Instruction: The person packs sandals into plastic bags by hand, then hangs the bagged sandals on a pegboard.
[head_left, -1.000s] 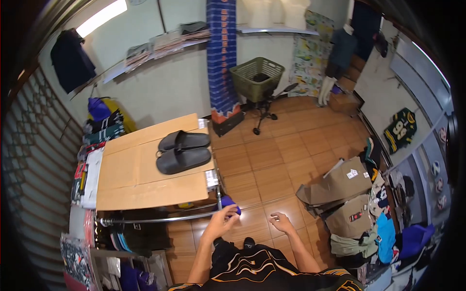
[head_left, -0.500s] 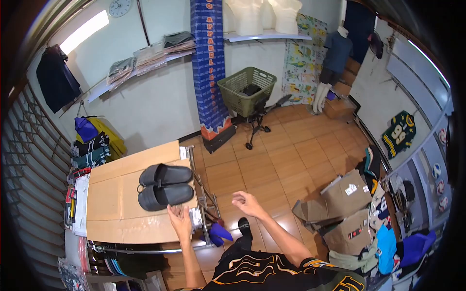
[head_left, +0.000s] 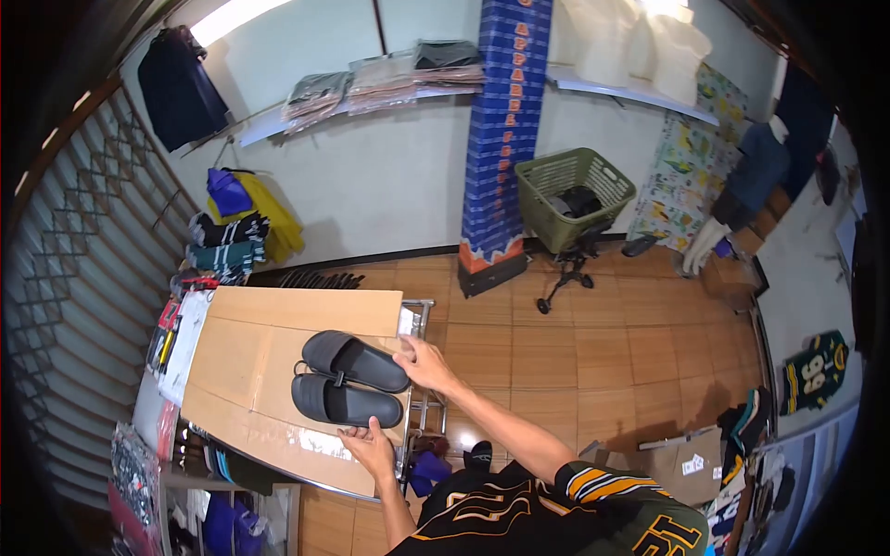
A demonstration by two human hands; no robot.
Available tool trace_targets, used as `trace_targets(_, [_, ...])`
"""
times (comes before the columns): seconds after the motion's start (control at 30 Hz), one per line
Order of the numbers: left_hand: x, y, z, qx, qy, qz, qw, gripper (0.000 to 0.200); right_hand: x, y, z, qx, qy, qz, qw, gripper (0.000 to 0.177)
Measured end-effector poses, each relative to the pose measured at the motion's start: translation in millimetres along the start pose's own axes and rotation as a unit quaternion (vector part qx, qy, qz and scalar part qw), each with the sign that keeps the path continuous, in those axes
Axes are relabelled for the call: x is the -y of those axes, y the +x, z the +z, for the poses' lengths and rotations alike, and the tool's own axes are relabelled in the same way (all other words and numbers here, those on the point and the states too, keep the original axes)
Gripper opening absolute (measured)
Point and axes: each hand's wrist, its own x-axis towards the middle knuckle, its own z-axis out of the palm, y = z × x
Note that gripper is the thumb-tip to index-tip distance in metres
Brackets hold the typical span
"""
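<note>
A pair of black slide sandals (head_left: pixel 357 360) lies side by side on a cardboard sheet (head_left: pixel 241 343) covering the table, toes to the left. A small dark tie (head_left: pixel 339 378) sits between them, and a thin ring shows at their left end. My right hand (head_left: pixel 426 364) is at the heel of the far sandal, its fingertips touching or nearly touching the edge. Close to the near sandal's lower edge is my left hand (head_left: pixel 371 451), thumb up and fingers apart. Neither hand is visibly closed round a sandal.
Metal rails (head_left: pixel 428 408) edge the table's right side. Beyond stand a blue printed pillar (head_left: pixel 505 139) and a green basket (head_left: pixel 575 199) on a wheeled stand. Packaged clothes (head_left: pixel 380 82) lie on the wall shelf. Cardboard boxes (head_left: pixel 681 468) stand at the right.
My right hand has moved left from over the floor to the far sandal's heel. The left hand stays by the near sandal. My view has turned left.
</note>
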Motion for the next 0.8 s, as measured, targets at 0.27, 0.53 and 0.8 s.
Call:
trace_targets(0.27, [23,22,9,-0.015,-0.067,-0.061,0.996,0.075,-39,35,7,0.114,-0.018,-0.065,0.991,0.039])
trace_targets(0.53, [-23,-2,114,0.019,-0.136,-0.075,0.988,0.080,-69,76,-127,0.160,0.134,0.005,0.978,0.040])
trace_targets(0.8, [-86,-44,311,0.200,-0.155,-0.043,0.967,0.064,-124,92,-337,0.000,0.137,0.025,0.990,0.047])
